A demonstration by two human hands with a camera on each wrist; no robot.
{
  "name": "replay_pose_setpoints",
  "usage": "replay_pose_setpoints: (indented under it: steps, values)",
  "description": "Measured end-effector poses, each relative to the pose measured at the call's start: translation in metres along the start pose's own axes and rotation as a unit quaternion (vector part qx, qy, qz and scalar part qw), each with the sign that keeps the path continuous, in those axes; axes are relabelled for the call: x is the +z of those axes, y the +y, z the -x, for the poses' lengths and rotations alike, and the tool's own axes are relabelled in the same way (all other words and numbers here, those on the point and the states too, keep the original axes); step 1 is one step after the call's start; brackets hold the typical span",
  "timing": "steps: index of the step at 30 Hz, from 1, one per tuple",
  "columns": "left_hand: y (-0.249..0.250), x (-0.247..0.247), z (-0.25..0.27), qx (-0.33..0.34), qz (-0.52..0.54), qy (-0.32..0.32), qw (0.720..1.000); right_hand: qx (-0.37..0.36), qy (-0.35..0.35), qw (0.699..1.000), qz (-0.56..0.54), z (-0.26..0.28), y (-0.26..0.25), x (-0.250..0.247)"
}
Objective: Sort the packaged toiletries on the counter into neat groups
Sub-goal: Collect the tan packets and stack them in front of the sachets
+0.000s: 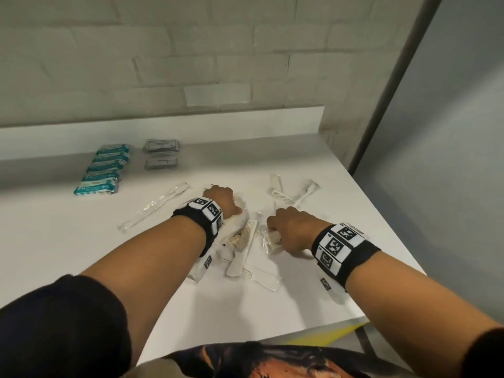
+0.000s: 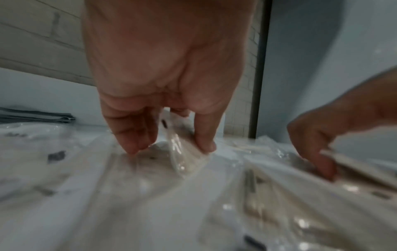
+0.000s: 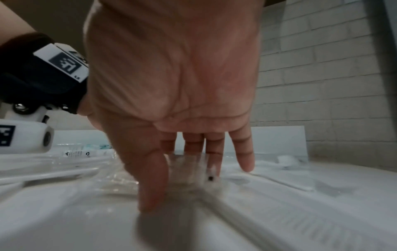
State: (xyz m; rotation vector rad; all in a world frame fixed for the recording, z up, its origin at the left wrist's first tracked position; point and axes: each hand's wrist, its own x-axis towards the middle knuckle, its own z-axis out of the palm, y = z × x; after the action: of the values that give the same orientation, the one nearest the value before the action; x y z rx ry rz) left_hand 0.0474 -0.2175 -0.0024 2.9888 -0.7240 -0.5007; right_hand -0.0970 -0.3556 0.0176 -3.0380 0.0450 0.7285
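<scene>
Wrapped toiletries lie mixed in the middle of the white counter (image 1: 81, 241). My left hand (image 1: 221, 197) reaches into the pile, and its thumb and fingers (image 2: 133, 144) pinch a small whitish packet in clear wrap (image 2: 182, 158). My right hand (image 1: 283, 230) is just right of it, with thumb and fingertips (image 3: 150, 195) pinching a clear-wrapped packet (image 1: 272, 238); what is inside is blurred. White combs in clear sleeves (image 1: 242, 249) lie between and below the hands, and more combs (image 1: 281, 195) lie beyond the right hand.
A row of teal packets (image 1: 103, 170) and stacked grey packets (image 1: 161, 154) sit at the back left near the wall. A long clear-wrapped stick (image 1: 155, 208) lies left of my left hand. The counter's right edge (image 1: 381, 214) drops off close to my right wrist.
</scene>
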Motion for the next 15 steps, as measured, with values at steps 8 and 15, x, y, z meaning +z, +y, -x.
replay_pose_setpoints:
  steps: [8,15]
  values:
    - [-0.002,0.016,0.001,-0.095,0.204,-0.012,0.974,-0.03,-0.025,0.997,0.059,-0.011,-0.005,-0.008]
    - [-0.014,0.012,0.034,-0.055,0.215,0.018,0.975,-0.062,0.026,0.994,0.086,-0.017,0.001,-0.015]
